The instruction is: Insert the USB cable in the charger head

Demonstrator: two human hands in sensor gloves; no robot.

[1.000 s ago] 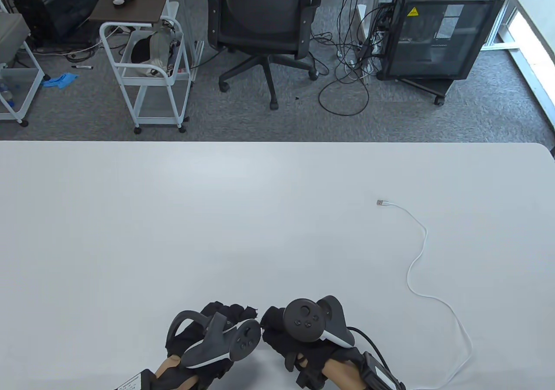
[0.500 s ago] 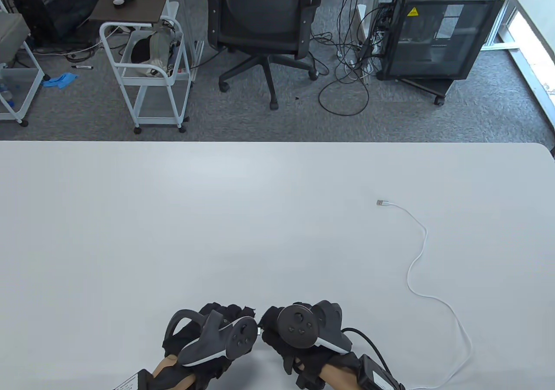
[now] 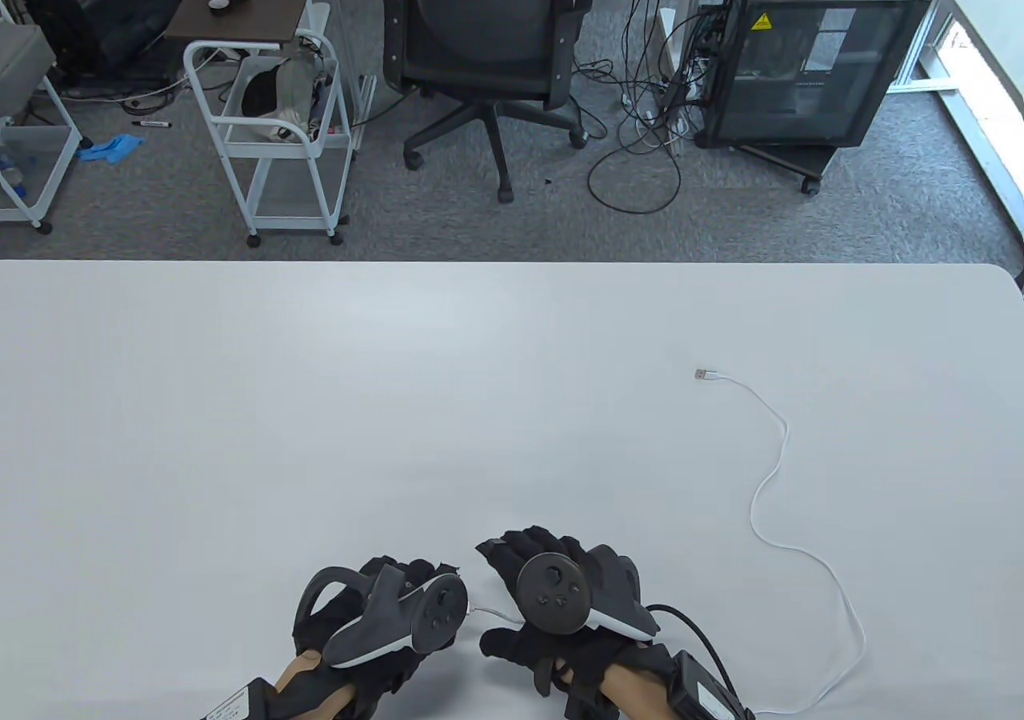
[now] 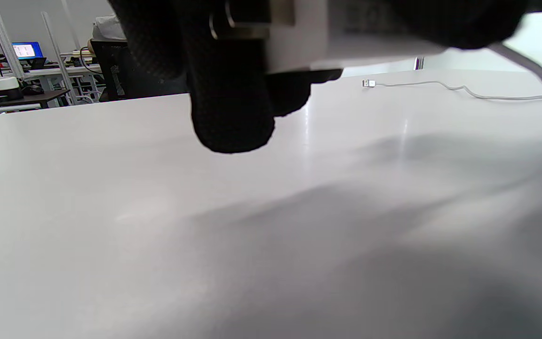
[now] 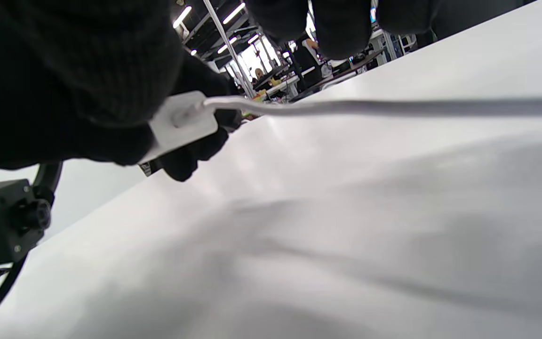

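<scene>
No readable writing. Left hand [image 3: 384, 616] grips charger [image 4: 346, 33], cable [image 3: 780, 464] plugged in; right hand [image 3: 560, 600] fingers spread wide; table [image 3: 320, 400] bare above.

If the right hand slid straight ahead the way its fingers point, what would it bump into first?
Probably nothing. The right hand has its fingers pointing up-left across bare table. The white cable and its loose plug lie off to the right, out of that line.
</scene>
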